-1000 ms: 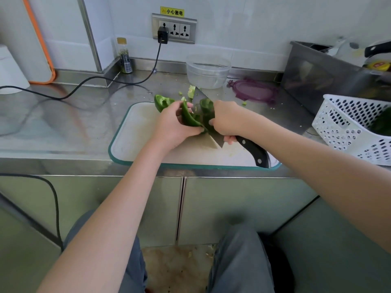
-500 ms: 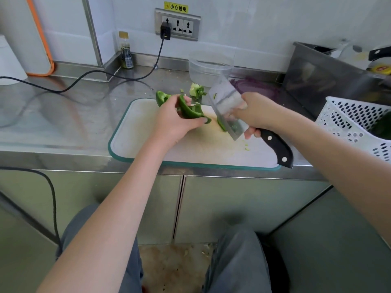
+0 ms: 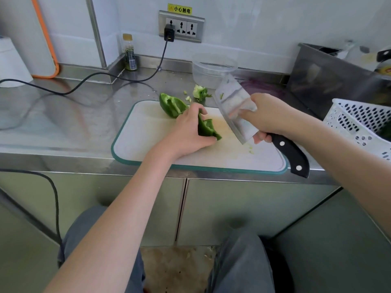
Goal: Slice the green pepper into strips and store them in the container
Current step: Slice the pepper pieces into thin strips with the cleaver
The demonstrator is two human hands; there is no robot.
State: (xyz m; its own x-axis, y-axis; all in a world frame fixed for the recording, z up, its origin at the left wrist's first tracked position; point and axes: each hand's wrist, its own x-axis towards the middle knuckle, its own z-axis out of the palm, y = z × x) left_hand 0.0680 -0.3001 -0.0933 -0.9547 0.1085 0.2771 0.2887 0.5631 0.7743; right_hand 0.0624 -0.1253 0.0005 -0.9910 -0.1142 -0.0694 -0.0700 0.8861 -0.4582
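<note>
Left hand (image 3: 186, 132) curled round one green pepper piece (image 3: 206, 129), lifted just above cutting board (image 3: 148, 134). Right hand (image 3: 266, 119) wrapped round cleaver (image 3: 234, 108) near the handle, blade raised and tilted, clear of the board. Second pepper piece (image 3: 172, 105) at board's far edge; core and seed scraps (image 3: 200, 93) on counter (image 3: 63, 115) just beyond. Judged step: halves cored, strip-cutting not begun. Next move calls for laying held piece flat, fingertips tucked back, blade brought down square. Clear container (image 3: 213, 69) behind cleaver, apparently empty; purple lid (image 3: 262, 89) mostly hidden by blade and hand. White basket (image 3: 359, 125) cut off at right, contents unclear.
</note>
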